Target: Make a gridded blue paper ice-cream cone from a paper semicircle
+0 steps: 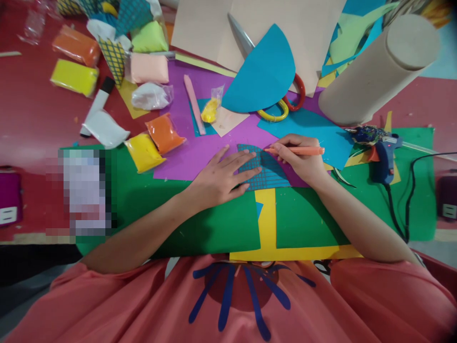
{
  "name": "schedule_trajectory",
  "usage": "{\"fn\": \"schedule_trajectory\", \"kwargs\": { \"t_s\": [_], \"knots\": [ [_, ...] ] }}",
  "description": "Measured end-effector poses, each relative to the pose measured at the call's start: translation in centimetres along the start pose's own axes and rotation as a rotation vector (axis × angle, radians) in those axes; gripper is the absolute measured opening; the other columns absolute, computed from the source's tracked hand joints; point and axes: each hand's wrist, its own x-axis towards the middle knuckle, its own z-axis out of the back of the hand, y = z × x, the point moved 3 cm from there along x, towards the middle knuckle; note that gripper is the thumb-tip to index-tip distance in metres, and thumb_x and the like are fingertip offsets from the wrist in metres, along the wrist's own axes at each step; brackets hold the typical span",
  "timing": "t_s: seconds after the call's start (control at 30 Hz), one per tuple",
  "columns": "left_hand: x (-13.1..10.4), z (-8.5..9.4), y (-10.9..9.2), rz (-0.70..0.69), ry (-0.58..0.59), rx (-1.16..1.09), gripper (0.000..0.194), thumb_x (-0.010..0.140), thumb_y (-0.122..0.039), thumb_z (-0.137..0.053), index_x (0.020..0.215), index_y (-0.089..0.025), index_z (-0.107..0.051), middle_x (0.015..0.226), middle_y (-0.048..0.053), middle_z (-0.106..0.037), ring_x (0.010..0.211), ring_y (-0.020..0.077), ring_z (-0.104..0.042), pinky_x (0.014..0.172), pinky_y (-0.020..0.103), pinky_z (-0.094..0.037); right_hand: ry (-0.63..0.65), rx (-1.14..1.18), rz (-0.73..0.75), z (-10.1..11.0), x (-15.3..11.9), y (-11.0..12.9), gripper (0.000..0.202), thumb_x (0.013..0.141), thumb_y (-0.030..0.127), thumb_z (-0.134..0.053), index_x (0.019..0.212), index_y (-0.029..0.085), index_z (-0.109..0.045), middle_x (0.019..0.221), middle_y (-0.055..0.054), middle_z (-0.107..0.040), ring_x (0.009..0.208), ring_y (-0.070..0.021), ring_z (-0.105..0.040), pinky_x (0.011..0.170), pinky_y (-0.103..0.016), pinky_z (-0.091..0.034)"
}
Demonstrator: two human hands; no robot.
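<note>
One fan-shaped piece of blue paper, ruled with dark lines (273,174), lies flat at the near edge of the violet paper sheet (193,152); its left part is crossed into small squares, while its right part shows mostly lines in one direction. It should be very light and thin, easy to bend or crease, and likely to slip on the smooth sheet unless weighed down, so flat fingertips near its border look a safer hold than a pinch in the middle. The left hand (223,181) does this: palm down, fingers spread apart, their ends resting on the squared part. The right hand (303,157) has thumb and fingers together, clamped around a slim orange pen (309,150) near its tip, which meets or nearly meets the fan's right-hand border; whether it is touching cannot be told. The pen looks light, stiff and rather slick, best gripped low, just behind the point. Beyond the violet sheet's middle, a plain blue half-circle of paper (264,71) partly covers scissors with red and yellow handles (303,93); to the sheet's right lies a dark blue glue gun (382,162), and on its near side, green paper (200,224).
</note>
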Motion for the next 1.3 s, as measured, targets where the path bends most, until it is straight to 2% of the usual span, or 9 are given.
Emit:
{"fn": "schedule_trajectory", "kwargs": {
  "t_s": [0.8,0.9,1.03,1.3],
  "knots": [
    [0.08,-0.01,0.03,0.023,0.018,-0.036,0.040,0.097,-0.027,-0.045,0.137,-0.027,-0.053,0.151,0.010,-0.043,0.137,0.0269,-0.044,0.116,0.056,-0.028,0.037,0.008,-0.026,-0.01,0.12,0.28,0.020,0.076,0.027,-0.064,0.058,0.018,-0.066,0.058,-0.001,-0.066,0.052,-0.0106,-0.056,0.049,-0.024,-0.042],
    [0.05,0.00,-0.01,0.016,0.013,-0.027,0.040,0.098,-0.028,-0.045,0.137,-0.027,-0.053,0.151,0.010,-0.044,0.137,0.0266,-0.044,0.116,0.056,-0.028,-0.001,0.073,-0.041,0.15,0.08,0.21,0.021,0.075,0.026,-0.065,0.056,0.018,-0.064,0.055,0.000,-0.065,0.051,-0.0101,-0.056,0.048,-0.023,-0.043],
    [0.04,-0.13,0.01,0.019,-0.007,0.004,0.041,0.098,-0.029,-0.045,0.139,-0.026,-0.051,0.150,0.011,-0.044,0.138,0.0268,-0.044,0.115,0.055,-0.029,-0.079,0.135,-0.090,0.49,-0.03,-0.20,0.025,0.080,0.035,-0.064,0.062,0.017,-0.066,0.056,0.000,-0.065,0.047,-0.0088,-0.054,0.045,-0.023,-0.042],
    [0.07,-0.32,0.29,0.070,-0.015,0.015,0.045,0.099,-0.030,-0.044,0.144,-0.024,-0.044,0.153,0.013,-0.040,0.142,0.0281,-0.038,0.116,0.054,-0.028,-0.009,0.025,-0.012,0.14,-0.08,-0.09,0.027,0.083,0.041,-0.066,0.070,0.018,-0.070,0.064,-0.001,-0.068,0.050,-0.0088,-0.055,0.047,-0.024,-0.042]
  ]
}}
